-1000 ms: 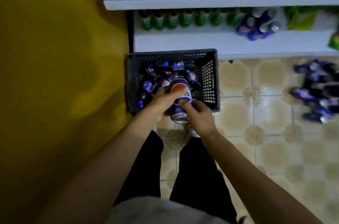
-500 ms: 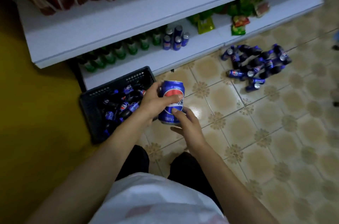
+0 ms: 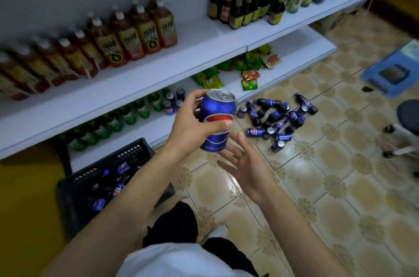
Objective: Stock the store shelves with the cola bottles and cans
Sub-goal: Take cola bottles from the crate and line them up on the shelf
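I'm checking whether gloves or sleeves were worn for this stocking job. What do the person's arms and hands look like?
Both forearms are bare up to the bottom of the picture, with no sleeves in sight. The left hand and right hand have no gloves, rings, watch or bracelet that I can see.

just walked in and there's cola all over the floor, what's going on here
A person is stocking drinks. Their left hand grips a blue cola can upright, and the right hand is open just below it, holding nothing. A black crate on the floor holds more cola, and a pile of bottles and cans lies on the tiles. A few cans already stand on the bottom shelf beside green bottles.
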